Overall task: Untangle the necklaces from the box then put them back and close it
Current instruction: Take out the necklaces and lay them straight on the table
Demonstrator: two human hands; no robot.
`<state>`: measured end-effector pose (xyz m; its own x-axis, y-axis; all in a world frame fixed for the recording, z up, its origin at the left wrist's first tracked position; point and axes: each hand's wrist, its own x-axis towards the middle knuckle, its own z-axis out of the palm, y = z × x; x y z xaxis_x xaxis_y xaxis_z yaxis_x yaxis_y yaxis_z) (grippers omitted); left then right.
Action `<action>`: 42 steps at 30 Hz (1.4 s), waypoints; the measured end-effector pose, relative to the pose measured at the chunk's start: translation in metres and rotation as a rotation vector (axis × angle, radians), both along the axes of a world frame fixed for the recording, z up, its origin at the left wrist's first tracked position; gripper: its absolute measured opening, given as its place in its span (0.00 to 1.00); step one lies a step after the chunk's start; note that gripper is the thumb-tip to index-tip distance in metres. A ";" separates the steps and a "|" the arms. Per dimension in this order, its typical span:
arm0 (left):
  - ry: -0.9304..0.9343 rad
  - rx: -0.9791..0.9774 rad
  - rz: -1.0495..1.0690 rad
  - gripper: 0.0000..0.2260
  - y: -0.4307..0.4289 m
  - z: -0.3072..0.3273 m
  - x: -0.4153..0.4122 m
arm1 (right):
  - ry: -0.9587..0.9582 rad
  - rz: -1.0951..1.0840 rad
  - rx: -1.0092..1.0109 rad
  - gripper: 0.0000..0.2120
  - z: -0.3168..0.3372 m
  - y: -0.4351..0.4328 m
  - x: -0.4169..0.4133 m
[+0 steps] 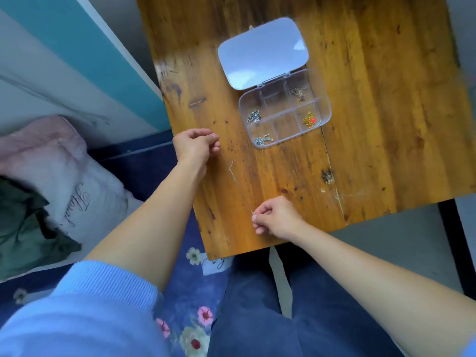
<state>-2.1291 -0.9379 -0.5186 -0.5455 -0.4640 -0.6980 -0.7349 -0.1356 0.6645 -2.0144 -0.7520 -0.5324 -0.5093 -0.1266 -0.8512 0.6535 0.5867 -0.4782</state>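
A thin silver necklace (233,172) stretches over the wooden table (373,124) between my two hands. My left hand (195,146) pinches its far end near the table's left edge. My right hand (277,219) pinches its near end close to the front edge. A clear plastic box (325,109) with several compartments lies open further back, its lid (262,54) flipped away from me. Inside lie a silver chain (253,116), another silver chain (262,139), a gold chain with a red bead (309,120) and a pale gold chain (299,92).
The table's left edge runs beside a bed with a pink pillow (46,148) and a green cloth (28,235). A blue floral sheet (190,292) and my legs are below the front edge. The table's right side holds nothing but stains.
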 end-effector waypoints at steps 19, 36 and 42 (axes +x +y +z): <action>0.100 -0.336 -0.544 0.03 -0.013 -0.023 -0.006 | 0.199 0.215 0.292 0.12 0.004 -0.016 0.005; 0.036 -0.069 -0.552 0.12 0.026 -0.006 -0.079 | 0.596 0.937 0.374 0.14 0.012 -0.014 -0.185; 0.037 -0.089 -0.465 0.11 0.033 -0.008 -0.078 | 0.603 1.128 0.309 0.07 0.012 -0.003 -0.192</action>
<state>-2.2074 -0.9047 -0.5262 -0.7331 -0.2216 -0.6430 -0.6800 0.2609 0.6853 -2.2060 -0.7548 -0.5206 -0.5600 -0.5721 -0.5992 -0.5320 0.8028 -0.2692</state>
